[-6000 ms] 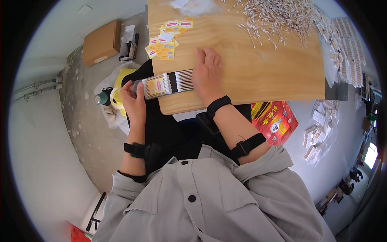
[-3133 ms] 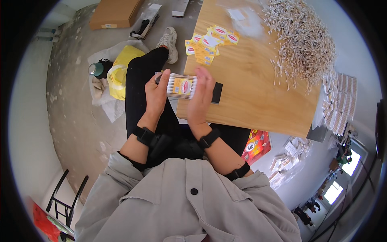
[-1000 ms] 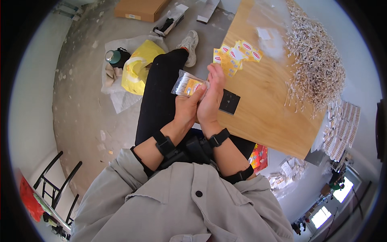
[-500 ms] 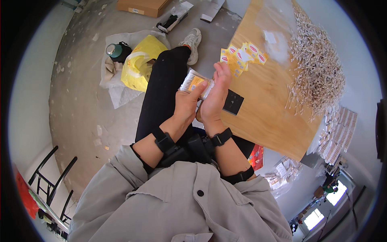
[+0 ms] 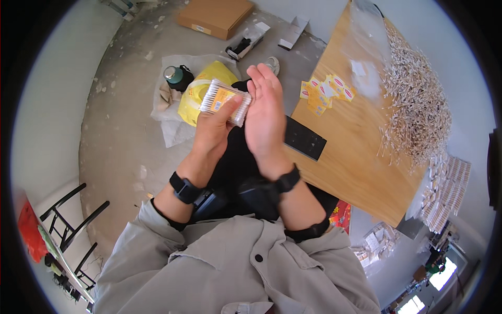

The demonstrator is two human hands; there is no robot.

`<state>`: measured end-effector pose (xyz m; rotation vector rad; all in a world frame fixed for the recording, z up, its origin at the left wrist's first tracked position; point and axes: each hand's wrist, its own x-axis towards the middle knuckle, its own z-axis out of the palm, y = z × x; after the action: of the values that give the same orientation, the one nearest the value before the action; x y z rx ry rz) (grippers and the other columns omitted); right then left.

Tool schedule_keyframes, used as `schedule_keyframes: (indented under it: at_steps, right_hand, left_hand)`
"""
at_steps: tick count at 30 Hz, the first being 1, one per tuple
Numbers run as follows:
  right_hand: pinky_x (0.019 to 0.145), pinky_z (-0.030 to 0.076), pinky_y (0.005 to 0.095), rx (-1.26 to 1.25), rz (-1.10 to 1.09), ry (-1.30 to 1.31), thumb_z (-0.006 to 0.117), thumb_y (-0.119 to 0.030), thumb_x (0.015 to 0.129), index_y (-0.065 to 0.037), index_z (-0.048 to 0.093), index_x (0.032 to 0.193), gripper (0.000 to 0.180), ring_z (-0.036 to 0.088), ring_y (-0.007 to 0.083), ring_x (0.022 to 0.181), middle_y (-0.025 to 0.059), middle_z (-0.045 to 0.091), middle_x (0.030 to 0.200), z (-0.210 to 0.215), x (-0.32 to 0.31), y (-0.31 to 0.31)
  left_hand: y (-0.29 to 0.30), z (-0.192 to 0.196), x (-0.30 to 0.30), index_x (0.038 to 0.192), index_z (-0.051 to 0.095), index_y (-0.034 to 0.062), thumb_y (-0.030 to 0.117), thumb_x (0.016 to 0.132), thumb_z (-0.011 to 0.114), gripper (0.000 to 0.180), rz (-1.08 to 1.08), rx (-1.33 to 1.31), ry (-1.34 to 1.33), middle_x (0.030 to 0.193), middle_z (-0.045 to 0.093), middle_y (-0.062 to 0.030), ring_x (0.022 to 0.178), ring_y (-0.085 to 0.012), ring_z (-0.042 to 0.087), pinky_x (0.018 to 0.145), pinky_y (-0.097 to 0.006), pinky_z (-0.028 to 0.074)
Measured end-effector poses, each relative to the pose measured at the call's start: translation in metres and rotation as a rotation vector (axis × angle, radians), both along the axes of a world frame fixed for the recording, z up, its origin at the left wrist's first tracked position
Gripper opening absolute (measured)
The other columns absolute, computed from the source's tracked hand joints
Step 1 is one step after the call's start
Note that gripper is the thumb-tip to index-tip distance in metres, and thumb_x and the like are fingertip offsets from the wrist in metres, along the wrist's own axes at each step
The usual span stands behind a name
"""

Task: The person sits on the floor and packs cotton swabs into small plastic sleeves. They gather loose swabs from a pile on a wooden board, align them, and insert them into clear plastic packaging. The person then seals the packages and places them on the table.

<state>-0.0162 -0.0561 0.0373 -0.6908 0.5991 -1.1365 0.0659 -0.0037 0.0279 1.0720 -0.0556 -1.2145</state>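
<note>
A clear pack of cotton swabs [image 5: 214, 95] with a yellow card inside is held up in front of me, the white tips lined up along its edges. My left hand [image 5: 213, 127] grips it, thumb across its face. My right hand [image 5: 265, 112] is held flat and upright, palm turned toward the pack, its fingers stretched and its edge against or very near the pack's right side. On the wooden table [image 5: 355, 141] to the right lie several yellow printed cards [image 5: 324, 93] and a flat black device [image 5: 305, 137] close to my right hand.
A large heap of loose cotton swabs [image 5: 418, 99] covers the table's far right side, beside clear plastic bags [image 5: 366, 68]. Stacked swab packs [image 5: 449, 183] stand beyond the table's right edge. On the floor are a yellow bag [image 5: 191, 107], a bottle [image 5: 177, 77] and a cardboard box [image 5: 214, 15].
Both hands have moved left and the pack with them. My right hand has straightened from curving around the pack to a flat palm beside it. The view has shifted as well.
</note>
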Motion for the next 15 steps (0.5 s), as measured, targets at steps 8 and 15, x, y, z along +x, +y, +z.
schedule_keyframes:
  at_steps: [8, 15]
  right_hand:
    - [0.087, 0.05, 0.0259, -0.154, 0.667, 0.41, 0.067, -0.003, 0.089, -0.003, 0.063, 0.112, 0.023, 0.061, 0.0096, 0.095, 0.0023, 0.064, 0.103, 0.042, -0.093, -0.014]
    - [0.08, 0.051, 0.023, -0.178, 0.609, 0.41, 0.074, -0.005, 0.084, -0.005, 0.063, 0.101, 0.02, 0.06, 0.0061, 0.086, -0.0013, 0.062, 0.092, 0.053, -0.127, 0.011]
  left_hand:
    - [0.033, 0.034, 0.005, 0.114, 0.061, 0.0055, 0.01, 0.09, 0.069, 0.026, -0.357, -0.086, 0.263, 0.106, 0.068, -0.0059, 0.096, -0.0161, 0.067, 0.083, -0.029, 0.055]
    - [0.046, 0.054, -0.014, 0.111, 0.063, 0.0068, 0.012, 0.089, 0.071, 0.024, -0.561, -0.066, 0.39, 0.102, 0.069, -0.004, 0.094, -0.0152, 0.068, 0.083, -0.029, 0.056]
